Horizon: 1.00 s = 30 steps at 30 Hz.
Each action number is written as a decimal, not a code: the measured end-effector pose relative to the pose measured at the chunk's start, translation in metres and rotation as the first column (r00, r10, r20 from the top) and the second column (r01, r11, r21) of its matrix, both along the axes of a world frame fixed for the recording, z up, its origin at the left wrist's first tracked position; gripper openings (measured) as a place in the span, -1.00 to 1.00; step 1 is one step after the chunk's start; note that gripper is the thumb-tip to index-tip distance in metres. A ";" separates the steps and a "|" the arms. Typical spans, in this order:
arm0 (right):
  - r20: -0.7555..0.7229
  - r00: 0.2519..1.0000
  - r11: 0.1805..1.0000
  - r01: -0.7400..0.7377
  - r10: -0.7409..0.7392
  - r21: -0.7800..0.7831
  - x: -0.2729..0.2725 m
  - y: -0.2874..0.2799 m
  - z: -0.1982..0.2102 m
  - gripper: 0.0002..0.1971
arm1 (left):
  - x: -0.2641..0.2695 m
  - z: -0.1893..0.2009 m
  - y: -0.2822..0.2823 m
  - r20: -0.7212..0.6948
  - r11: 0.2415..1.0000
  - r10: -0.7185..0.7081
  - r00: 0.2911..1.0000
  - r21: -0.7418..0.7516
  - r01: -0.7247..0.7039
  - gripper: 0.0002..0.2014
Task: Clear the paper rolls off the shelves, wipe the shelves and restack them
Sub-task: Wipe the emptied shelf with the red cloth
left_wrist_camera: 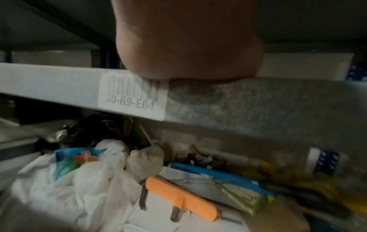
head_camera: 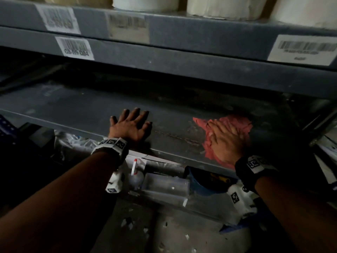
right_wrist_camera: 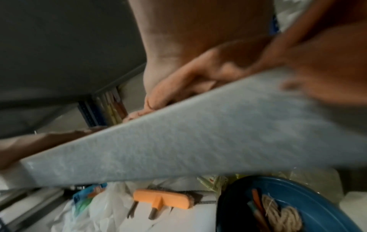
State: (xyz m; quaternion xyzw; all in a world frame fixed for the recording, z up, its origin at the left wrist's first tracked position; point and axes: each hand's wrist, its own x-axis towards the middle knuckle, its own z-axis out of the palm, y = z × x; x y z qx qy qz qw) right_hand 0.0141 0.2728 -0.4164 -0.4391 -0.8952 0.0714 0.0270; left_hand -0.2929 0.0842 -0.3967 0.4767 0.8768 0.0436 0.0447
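Note:
The lower grey shelf (head_camera: pixel 73 105) is bare and dusty. My left hand (head_camera: pixel 131 123) lies flat on it near the front edge, fingers spread and straight. To the right, my right hand (head_camera: pixel 224 136) presses flat on a crumpled red cloth (head_camera: pixel 238 123) that lies on the same shelf. White paper rolls (head_camera: pixel 218 6) stand on the upper shelf (head_camera: pixel 182 30) at the top of the head view. In the left wrist view the heel of my left hand (left_wrist_camera: pixel 188 47) rests on the shelf's front lip (left_wrist_camera: pixel 258 106). The right wrist view is blurred and shows my right hand (right_wrist_camera: pixel 178 87) above the lip (right_wrist_camera: pixel 198 141).
Barcode labels (head_camera: pixel 74 48) are stuck on the shelf fronts. Below the wiped shelf lies clutter: white plastic bags (left_wrist_camera: pixel 79 180), an orange-handled brush (left_wrist_camera: pixel 182 197), a blue bowl (right_wrist_camera: pixel 298 204) with twine, and a clear box (head_camera: pixel 164 183). The floor (head_camera: pixel 173 234) has paper scraps.

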 end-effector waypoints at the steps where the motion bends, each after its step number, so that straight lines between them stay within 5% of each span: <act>1: 0.005 1.000 1.000 0.015 -0.015 -0.027 -0.006 0.003 0.003 -0.31 | -0.001 0.001 0.000 0.003 1.000 -0.001 1.000 0.008 0.001 -0.31; 11: 0.105 0.907 0.913 -0.406 0.408 -0.039 -0.135 -0.053 0.050 -0.34 | -0.008 -0.007 0.000 -0.076 0.998 -0.064 0.995 -0.024 0.063 -0.21; 17: 0.040 0.920 0.921 -0.387 0.389 -0.052 -0.083 -0.055 0.032 -0.40 | -0.008 -0.004 -0.002 -0.049 0.998 -0.064 0.997 -0.013 0.063 -0.27; 23: 0.031 0.999 0.999 0.041 -0.040 -0.034 -0.037 0.013 0.012 -0.32 | -0.008 -0.007 0.002 -0.019 0.999 -0.028 0.999 0.024 0.028 -0.31; 30: 0.020 0.961 0.956 -0.273 0.277 -0.111 -0.168 -0.096 0.022 -0.14 | -0.009 -0.006 0.003 -0.046 1.000 -0.022 0.999 0.021 0.023 -0.36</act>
